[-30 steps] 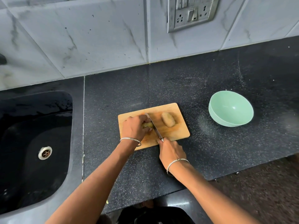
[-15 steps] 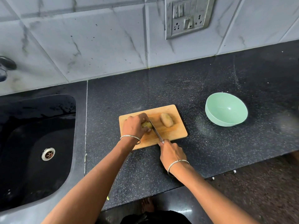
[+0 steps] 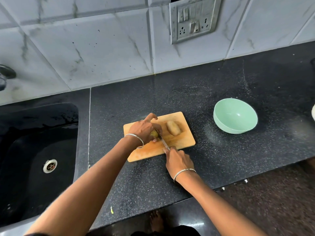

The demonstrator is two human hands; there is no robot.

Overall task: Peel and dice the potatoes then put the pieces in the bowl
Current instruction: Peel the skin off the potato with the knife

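Observation:
A wooden cutting board (image 3: 185, 142) lies on the black counter. My left hand (image 3: 144, 128) presses a small yellowish potato (image 3: 154, 133) down on the board, mostly covering it. My right hand (image 3: 177, 160) grips the handle of a knife (image 3: 163, 141), whose blade runs up to the potato right beside my left fingers. A second, whole brown potato (image 3: 173, 128) rests alone on the board's right half. An empty mint-green bowl (image 3: 235, 115) stands on the counter to the right of the board.
A black sink (image 3: 34, 150) with a metal drain (image 3: 50, 166) sits to the left. A tiled wall with a switch panel (image 3: 194, 19) rises behind. The counter's front edge (image 3: 221, 187) is near my right wrist. A pale object (image 3: 313, 113) shows at the right edge.
The knife blade has slid closer in against the potato under my left hand, and my left index finger has lifted. The view has tilted up slightly.

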